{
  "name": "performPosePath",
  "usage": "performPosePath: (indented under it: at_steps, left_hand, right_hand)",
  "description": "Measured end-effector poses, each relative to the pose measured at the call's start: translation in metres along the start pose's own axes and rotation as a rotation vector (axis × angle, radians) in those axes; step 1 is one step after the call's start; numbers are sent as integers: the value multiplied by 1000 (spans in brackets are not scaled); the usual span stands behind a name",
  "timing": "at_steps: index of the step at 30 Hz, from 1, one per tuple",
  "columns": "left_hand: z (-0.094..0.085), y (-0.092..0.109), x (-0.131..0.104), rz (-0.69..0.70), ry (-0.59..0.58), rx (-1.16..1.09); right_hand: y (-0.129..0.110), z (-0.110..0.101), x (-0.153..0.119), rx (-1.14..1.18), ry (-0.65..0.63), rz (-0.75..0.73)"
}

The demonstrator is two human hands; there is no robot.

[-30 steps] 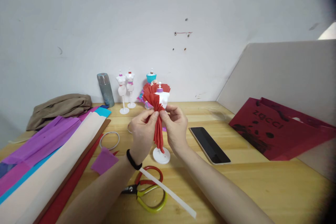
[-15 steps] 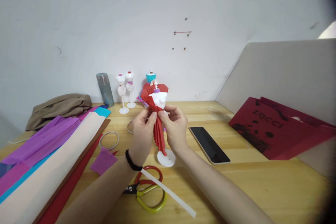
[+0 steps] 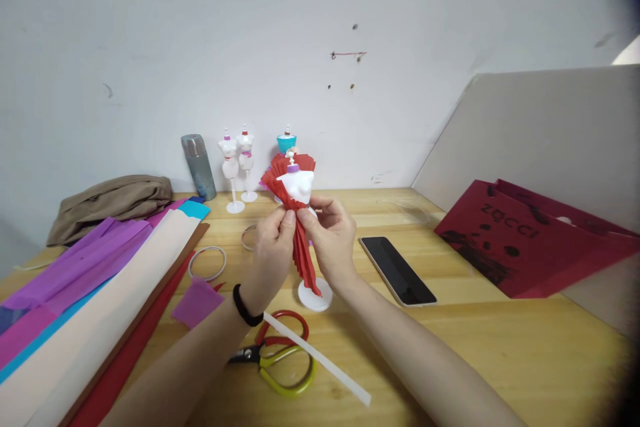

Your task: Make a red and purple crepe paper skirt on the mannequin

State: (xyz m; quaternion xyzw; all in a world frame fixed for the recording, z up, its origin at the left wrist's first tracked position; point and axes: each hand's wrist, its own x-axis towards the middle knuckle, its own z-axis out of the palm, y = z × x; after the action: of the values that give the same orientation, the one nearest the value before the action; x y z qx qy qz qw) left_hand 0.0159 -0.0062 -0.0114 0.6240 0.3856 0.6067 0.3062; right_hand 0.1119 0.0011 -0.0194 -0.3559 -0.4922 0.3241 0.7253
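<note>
A small white dress form [image 3: 299, 185] with a purple neck band stands on its round base, tilted slightly left. Pleated red paper [image 3: 302, 250] wraps its waist, fanning out behind its shoulder and hanging down in front. My left hand [image 3: 273, 235], below a black wristband, pinches the red paper at the waist between thumb and fingers. On the other side, my right hand [image 3: 330, 230] presses its thumb on the paper at the waist, its fingers curled behind the form. The fingertips behind the form are partly hidden.
Red and yellow scissors [image 3: 283, 357] and a white strip [image 3: 320, 359] lie in front. Coloured paper sheets [image 3: 115, 293] cover the left side. A phone [image 3: 397, 270] and a red bag [image 3: 525, 240] are at the right. Behind stand a flask [image 3: 199, 167] and other dress forms [image 3: 230, 167].
The dress form's top has leaned a little to the left, and the hanging end of the red paper has shifted right over the base. Both hands keep their hold. The view has shifted slightly.
</note>
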Motion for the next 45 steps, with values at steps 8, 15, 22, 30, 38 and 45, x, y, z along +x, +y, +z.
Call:
performPosePath:
  at_steps: [8, 15, 22, 30, 38, 45]
  left_hand:
    - [-3, 5, 1, 9, 16, 48]
    - [-4, 8, 0, 24, 9, 57]
    - [-4, 6, -2, 60, -29, 64]
    - [-4, 5, -4, 66, -45, 93]
    - [-4, 6, -4, 68, 0, 139]
    - [-4, 6, -4, 71, 47, 248]
  right_hand:
    - [-4, -5, 0, -29, -111, -53]
    - [2, -6, 2, -38, -103, -41]
    - [5, -7, 4, -17, -109, -25]
    - [4, -6, 4, 9, -74, 0]
    - [2, -6, 3, 31, -95, 0]
    - [-1, -6, 1, 46, -110, 45]
